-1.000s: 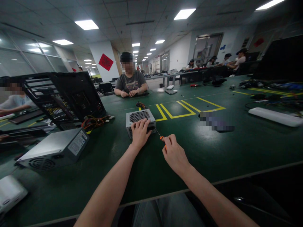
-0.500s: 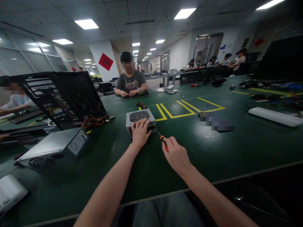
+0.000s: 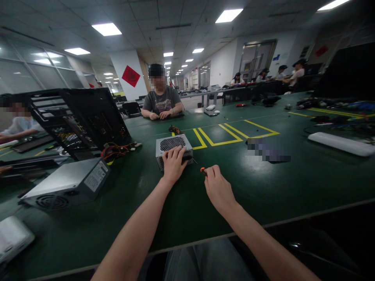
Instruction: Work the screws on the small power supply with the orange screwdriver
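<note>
From the head view, the box (image 3: 172,143) sits on the bench (image 3: 181,212), its casing apparently whole and closed. The left hand (image 3: 173,166) drapes over it, whether gripping I cannot tell; the right hand (image 3: 218,189) holds a screwdriver (image 3: 202,170) aimed at its near right corner. Tip contact and screw progress are too small to judge.

The left hand (image 3: 172,166) lies palm down, fingers (image 3: 176,153) stretched forward and slightly apart. The right hand (image 3: 218,187) is curled tight. Both bare forearms (image 3: 133,230) angle inward.
</note>
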Action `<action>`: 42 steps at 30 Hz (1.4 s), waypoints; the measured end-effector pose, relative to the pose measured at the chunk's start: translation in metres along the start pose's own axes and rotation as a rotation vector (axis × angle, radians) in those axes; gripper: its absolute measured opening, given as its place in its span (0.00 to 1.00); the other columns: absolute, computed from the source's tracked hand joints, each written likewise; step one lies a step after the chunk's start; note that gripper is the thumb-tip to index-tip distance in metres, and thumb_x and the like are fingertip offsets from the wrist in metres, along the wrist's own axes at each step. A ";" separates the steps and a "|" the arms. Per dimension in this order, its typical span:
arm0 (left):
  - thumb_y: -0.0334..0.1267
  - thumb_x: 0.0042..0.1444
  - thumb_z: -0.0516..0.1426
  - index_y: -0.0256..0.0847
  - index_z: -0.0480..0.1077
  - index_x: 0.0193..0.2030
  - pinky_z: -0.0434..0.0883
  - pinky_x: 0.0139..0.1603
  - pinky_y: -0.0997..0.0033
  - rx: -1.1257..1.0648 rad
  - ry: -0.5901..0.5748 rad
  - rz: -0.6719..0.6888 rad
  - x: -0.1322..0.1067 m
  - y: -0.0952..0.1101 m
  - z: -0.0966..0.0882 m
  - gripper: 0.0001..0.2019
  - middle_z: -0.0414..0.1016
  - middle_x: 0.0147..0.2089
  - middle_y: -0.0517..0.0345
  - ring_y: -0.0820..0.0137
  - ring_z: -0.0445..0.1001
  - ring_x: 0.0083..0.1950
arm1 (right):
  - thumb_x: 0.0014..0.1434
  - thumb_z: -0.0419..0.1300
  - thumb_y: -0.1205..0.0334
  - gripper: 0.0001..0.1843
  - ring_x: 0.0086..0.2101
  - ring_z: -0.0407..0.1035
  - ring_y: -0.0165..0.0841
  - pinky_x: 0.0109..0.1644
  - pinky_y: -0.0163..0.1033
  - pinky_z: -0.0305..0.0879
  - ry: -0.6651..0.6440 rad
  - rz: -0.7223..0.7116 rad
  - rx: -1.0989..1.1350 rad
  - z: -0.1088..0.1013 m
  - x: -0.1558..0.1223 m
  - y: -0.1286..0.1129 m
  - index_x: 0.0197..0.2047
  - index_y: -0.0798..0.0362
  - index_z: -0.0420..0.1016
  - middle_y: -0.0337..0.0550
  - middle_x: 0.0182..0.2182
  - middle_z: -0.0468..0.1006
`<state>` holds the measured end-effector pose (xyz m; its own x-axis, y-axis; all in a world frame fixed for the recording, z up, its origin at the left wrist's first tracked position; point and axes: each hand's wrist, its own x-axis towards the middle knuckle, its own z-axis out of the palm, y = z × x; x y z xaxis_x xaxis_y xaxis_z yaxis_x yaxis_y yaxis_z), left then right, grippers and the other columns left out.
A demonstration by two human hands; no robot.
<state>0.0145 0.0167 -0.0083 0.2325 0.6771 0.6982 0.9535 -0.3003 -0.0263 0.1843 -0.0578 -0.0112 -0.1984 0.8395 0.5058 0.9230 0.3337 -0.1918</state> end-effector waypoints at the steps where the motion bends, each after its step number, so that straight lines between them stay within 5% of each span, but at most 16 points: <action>1: 0.39 0.52 0.55 0.45 0.59 0.56 0.53 0.54 0.56 0.000 -0.002 0.001 0.000 0.000 0.000 0.23 0.63 0.58 0.52 0.60 0.58 0.58 | 0.59 0.45 0.70 0.08 0.31 0.64 0.28 0.24 0.30 0.61 0.016 -0.009 -0.010 -0.001 -0.001 0.000 0.41 0.57 0.62 0.45 0.37 0.64; 16: 0.39 0.52 0.55 0.46 0.59 0.57 0.53 0.54 0.56 -0.007 0.003 -0.003 0.000 0.000 0.001 0.24 0.63 0.58 0.52 0.60 0.57 0.58 | 0.58 0.49 0.68 0.10 0.31 0.66 0.28 0.23 0.29 0.61 -0.010 0.016 0.014 -0.004 0.000 -0.004 0.45 0.55 0.60 0.47 0.39 0.64; 30: 0.38 0.52 0.55 0.46 0.59 0.57 0.53 0.54 0.55 -0.007 -0.003 -0.005 0.000 0.000 0.000 0.24 0.63 0.58 0.51 0.59 0.58 0.58 | 0.60 0.46 0.66 0.07 0.28 0.66 0.26 0.24 0.29 0.60 0.073 -0.029 -0.036 -0.007 -0.001 -0.003 0.37 0.56 0.64 0.42 0.32 0.67; 42: 0.39 0.52 0.55 0.46 0.59 0.57 0.52 0.55 0.56 -0.008 0.001 -0.002 0.000 -0.001 0.001 0.24 0.63 0.58 0.52 0.60 0.57 0.58 | 0.58 0.46 0.70 0.10 0.29 0.65 0.25 0.23 0.28 0.61 0.023 -0.090 0.020 -0.006 -0.003 -0.005 0.43 0.58 0.63 0.47 0.40 0.64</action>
<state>0.0134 0.0176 -0.0089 0.2301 0.6774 0.6987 0.9524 -0.3043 -0.0186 0.1827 -0.0641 -0.0066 -0.2723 0.7958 0.5408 0.8948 0.4161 -0.1617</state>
